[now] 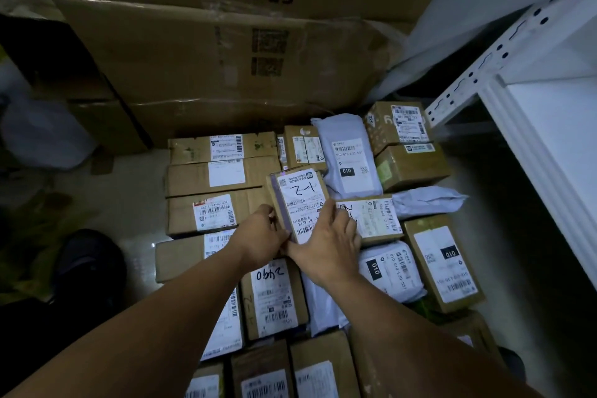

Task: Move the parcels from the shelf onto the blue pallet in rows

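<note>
A small cardboard parcel (298, 200) with a white label marked "1-2" sits tilted above the middle of the packed rows. My left hand (261, 236) grips its near left corner. My right hand (329, 242) holds its near right edge, fingers spread over the label. Around it lie several brown boxes, such as the long one (206, 212) to the left and the "2490" box (274, 297) below my hands, plus grey mailer bags (347, 155). The parcels cover the blue pallet, so it is hidden. The white metal shelf (529, 100) stands at the right.
Big SF Express cartons (210, 42) wall off the back. A grey bag (42, 136) lies at the far left on the pale floor (129, 204). A dark shoe (87, 265) is at the lower left. A shelf upright (478, 65) leans over the right rows.
</note>
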